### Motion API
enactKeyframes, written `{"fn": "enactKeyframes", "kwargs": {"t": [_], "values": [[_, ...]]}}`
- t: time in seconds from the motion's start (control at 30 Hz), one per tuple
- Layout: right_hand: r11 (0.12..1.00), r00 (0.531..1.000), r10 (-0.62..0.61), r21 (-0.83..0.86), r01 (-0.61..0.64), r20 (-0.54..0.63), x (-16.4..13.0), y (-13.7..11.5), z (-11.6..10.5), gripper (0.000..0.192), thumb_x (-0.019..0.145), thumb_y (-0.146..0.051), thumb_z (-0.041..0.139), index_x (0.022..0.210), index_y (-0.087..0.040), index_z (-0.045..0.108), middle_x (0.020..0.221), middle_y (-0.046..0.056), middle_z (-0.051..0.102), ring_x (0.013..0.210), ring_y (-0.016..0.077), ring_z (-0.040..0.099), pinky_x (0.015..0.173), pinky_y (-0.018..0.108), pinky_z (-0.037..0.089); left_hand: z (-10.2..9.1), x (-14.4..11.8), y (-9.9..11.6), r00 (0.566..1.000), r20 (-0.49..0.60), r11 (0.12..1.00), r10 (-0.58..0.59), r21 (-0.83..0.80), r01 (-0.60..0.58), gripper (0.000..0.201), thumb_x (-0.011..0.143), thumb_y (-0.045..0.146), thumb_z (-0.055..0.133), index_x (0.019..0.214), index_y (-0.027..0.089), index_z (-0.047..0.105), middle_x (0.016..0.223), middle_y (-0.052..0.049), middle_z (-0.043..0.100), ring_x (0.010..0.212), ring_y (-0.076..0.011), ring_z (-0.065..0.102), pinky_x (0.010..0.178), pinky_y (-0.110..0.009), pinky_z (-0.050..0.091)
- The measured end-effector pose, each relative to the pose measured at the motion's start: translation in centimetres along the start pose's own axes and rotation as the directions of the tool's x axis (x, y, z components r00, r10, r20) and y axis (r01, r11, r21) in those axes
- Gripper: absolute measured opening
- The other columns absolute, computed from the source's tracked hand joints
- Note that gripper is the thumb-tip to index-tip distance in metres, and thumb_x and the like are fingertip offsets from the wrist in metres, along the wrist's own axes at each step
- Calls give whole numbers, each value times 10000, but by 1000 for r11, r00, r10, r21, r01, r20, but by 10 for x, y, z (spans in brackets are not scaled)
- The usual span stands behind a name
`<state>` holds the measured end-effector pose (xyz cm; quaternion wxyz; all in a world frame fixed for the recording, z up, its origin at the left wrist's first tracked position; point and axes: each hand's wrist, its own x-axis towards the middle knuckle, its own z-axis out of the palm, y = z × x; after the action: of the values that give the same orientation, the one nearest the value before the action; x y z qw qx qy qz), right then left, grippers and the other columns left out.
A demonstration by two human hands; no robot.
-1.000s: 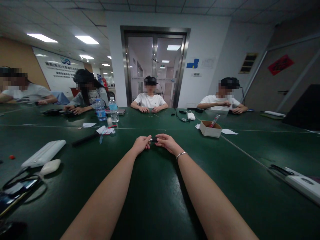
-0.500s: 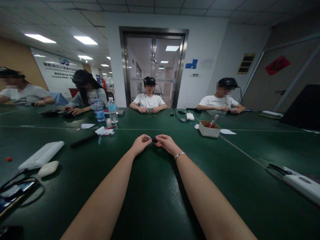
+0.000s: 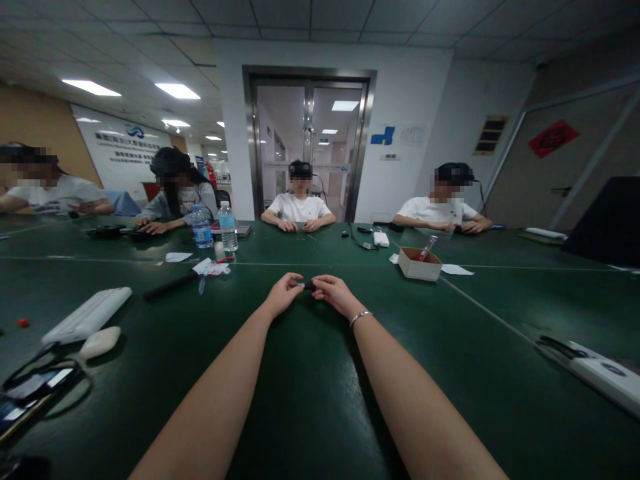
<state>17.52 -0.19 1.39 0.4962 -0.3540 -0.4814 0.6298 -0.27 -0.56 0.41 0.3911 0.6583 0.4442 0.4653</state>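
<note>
Above the green table (image 3: 310, 373), my two hands meet in front of me. The thumb and fingers of my right hand (image 3: 336, 295), which has a silver bracelet (image 3: 361, 317) at the wrist, pinch a small black object (image 3: 309, 286). It is too small and dark for me to tell its kind. My left hand (image 3: 284, 295) is closed in a pinch at the left end of that object. A tiny pale bit shows at its fingertips, but I cannot make out what it is.
Two water bottles (image 3: 228, 230), a black rod-like item (image 3: 171, 287) and paper scraps lie left of centre. A small open box (image 3: 419, 268) stands right. Nearer left are a white case (image 3: 89, 313), a pale rounded item (image 3: 101, 343) and a phone (image 3: 37, 393). Several people sit opposite.
The whole view has shifted slightly downward. My left fingertips have drawn a little away from the black object, which stays in my right fingers.
</note>
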Motion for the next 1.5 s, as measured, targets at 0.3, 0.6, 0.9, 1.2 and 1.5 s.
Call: {"fn": "enactKeyframes", "kwargs": {"t": [0.3, 0.6, 0.9, 1.2, 1.5], "values": [[1000, 1000, 0, 2, 0, 14, 1, 1, -1, 100, 752, -91, 679, 822, -99, 608, 641, 34, 611, 510, 96, 609, 459, 142, 502, -1, 2, -2, 998, 32, 998, -55, -6, 55, 302, 777, 346, 538, 1021, 170, 565, 808, -41, 588, 651, -123, 536, 561, -222, 408], [1000, 1000, 5, -11, -5, 15, 1, 0, 0, 111, 744, -72, 673, 832, -90, 608, 642, 44, 624, 502, 98, 606, 452, 143, 495, 0, 0, 1, 995, 88, 999, 36, 32, -39, 381, 796, 402, 523, 1083, 155, 549, 715, -12, 551, 630, -124, 508, 611, -246, 410], [1000, 1000, 11, -13, -11, 21, 3, 2, -1, 122, 741, -72, 679, 836, -99, 608, 651, 45, 632, 508, 104, 614, 469, 155, 512, -3, 3, -3, 999, 47, 996, 27, 80, -31, 340, 801, 344, 518, 1100, 185, 551, 797, -20, 571, 676, -121, 516, 656, -245, 412], [1000, 1000, 13, -9, -13, 8, 2, 0, 0, 105, 767, -34, 629, 846, -96, 596, 659, 47, 634, 508, 101, 620, 467, 144, 515, -3, 3, -2, 998, 56, 999, 7, 46, -9, 318, 778, 305, 548, 1056, 152, 564, 779, -27, 586, 715, -130, 537, 671, -245, 409], [1000, 1000, 22, -5, -22, 14, 0, -1, 1, 108, 771, -27, 621, 843, -102, 591, 650, 40, 631, 507, 99, 620, 467, 141, 516, -2, 2, 0, 997, 78, 1000, -16, 23, 14, 338, 824, 390, 463, 1024, 143, 577, 692, -13, 568, 607, -116, 499, 581, -234, 378]]}}
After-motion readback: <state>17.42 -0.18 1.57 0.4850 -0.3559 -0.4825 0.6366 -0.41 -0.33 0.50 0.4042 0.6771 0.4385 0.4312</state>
